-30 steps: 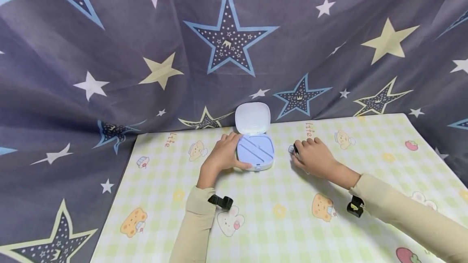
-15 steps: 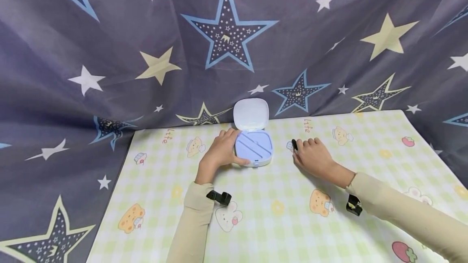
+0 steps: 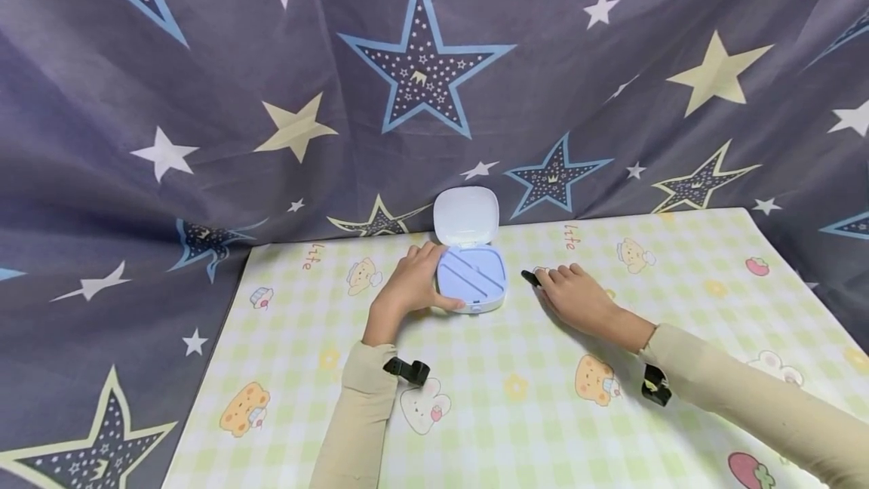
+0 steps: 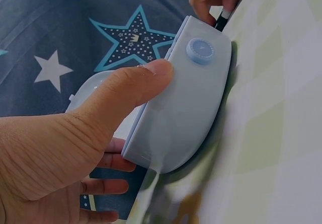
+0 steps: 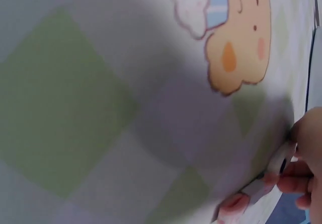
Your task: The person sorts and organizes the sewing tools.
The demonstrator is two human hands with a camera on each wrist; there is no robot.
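A left hand (image 4: 65, 146) grips a pale blue case (image 4: 178, 113), its thumb resting near the case's round button (image 4: 201, 51). At the case's far end, a right hand (image 4: 203, 1) pinches a dark object (image 4: 220, 23). Checked cloth (image 4: 289, 148) lies under the case, starry fabric (image 4: 75, 22) behind it.

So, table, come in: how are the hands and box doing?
Left-hand grip on light-blue box, lid open. Right-hand grip holds small dark item, partly hidden. Only tablecloth shows between item and box.
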